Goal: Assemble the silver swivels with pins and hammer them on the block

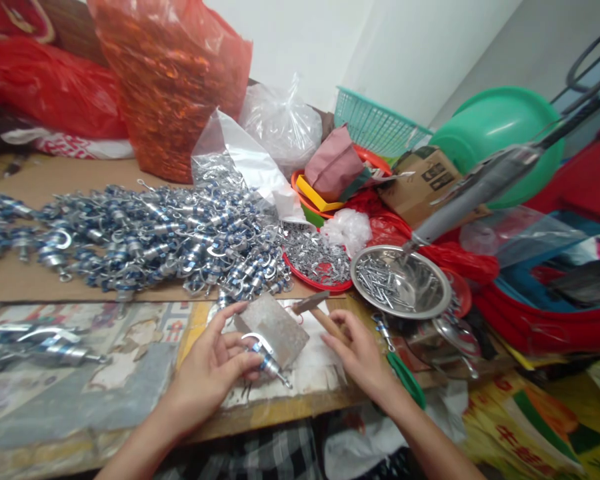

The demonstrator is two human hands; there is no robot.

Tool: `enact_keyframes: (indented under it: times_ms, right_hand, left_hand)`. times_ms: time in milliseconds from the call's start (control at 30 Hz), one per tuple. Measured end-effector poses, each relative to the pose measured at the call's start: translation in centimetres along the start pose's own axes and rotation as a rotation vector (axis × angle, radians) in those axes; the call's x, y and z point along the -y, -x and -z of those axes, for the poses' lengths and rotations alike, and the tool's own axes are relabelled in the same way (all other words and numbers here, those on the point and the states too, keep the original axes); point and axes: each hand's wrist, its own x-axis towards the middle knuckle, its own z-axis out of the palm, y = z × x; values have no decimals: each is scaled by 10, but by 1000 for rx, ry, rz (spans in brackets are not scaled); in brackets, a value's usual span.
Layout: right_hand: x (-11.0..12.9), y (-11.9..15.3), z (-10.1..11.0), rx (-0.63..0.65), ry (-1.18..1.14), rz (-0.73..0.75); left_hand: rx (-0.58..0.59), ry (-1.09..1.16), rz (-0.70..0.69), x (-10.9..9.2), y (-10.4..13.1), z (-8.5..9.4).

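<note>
My left hand (213,363) is closed around a small silver-and-blue metal fitting (269,362), pinched between thumb and fingers. The fitting has a curved white hook at one end and a thin ringed tip at the other. It is in front of a flat grey metal block (283,327) on the work surface. In my right hand (363,357) is a hammer (334,325), gripped by its wooden handle. Its dark head is over the block's right edge, close to the fitting. A large heap of similar fittings (150,233) lies behind my left hand.
A red tray (347,288) of small metal pieces and a steel bowl (443,293) of pins stand at the back right. Green-handled pliers (407,380) lie by my right forearm. More fittings (45,343) are at left. Bags, a teal basket (380,113) and a green basin (500,127) stand behind.
</note>
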Motion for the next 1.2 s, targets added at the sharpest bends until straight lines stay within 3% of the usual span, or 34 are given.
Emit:
enact_keyframes:
  times_ms: [167,267,333,367,467,533,700,767,867,1000,1100,1200]
  right_hand:
    - [37,14,24,-223,-137,327]
    - [49,18,18,-56,-26,435]
    - [52,19,12,87,87,426]
    - [53,19,10,91,115,416]
    - [52,22,7,18,111,408]
    - [46,23,5,47,58,376]
    - [7,14,-12,-34,-132,80]
    - [-7,4,-19,12,-65,-8]
    - [-15,-22,-21,112,140,5]
    - [-21,-77,-12,30,415,-18]
    - [-33,-119,-10,69,493,-75]
    - [-40,-142,-13,140,551,-91]
  left_hand:
    - [-7,20,-20,2,0,0]
    - [-6,23,-33,3,0,0]
    - [-14,22,-31,3,0,0]
    - [-19,22,-30,3,0,0]
    - [-29,20,-28,5,-1,0]
    - [-35,16,-30,5,-1,1]
    - [-31,-124,-40,2,1,3]
    - [-51,-319,-77,-1,2,5]
    - [-141,-561,-229,-3,1,7]
    - [-155,-651,-420,-3,-3,8]
    - [-128,-724,-445,-4,-6,6]
    - [-94,-737,-408,-5,-7,3]
